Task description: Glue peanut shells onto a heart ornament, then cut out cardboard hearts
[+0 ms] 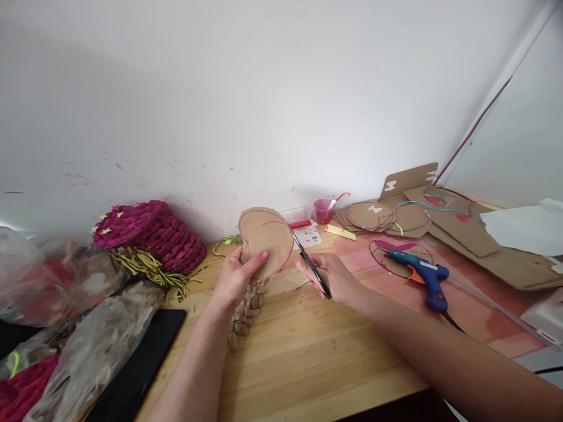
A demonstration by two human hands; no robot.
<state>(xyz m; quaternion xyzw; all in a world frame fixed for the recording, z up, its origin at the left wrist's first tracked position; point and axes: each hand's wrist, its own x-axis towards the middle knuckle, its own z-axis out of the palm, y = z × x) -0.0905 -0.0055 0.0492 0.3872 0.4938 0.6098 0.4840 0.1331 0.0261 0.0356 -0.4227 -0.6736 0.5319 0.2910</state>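
Observation:
My left hand (235, 276) grips a rounded cardboard piece (264, 239) with a pink line drawn round its edge, held up above the wooden table (308, 346). My right hand (332, 278) is closed on black-handled scissors (308, 261), whose blades point up to the cardboard's right edge. Under my left hand a strip of small brown seed-like pieces (246, 313) lies on the table.
A blue and orange glue gun (420, 275) rests on a cardboard disc to the right. Cardboard discs and sheets (396, 217), a pink cup (323, 210), a magenta woven pile (152, 231), plastic bags (79, 328) and a black tablet-like slab (141, 363) surround the work spot.

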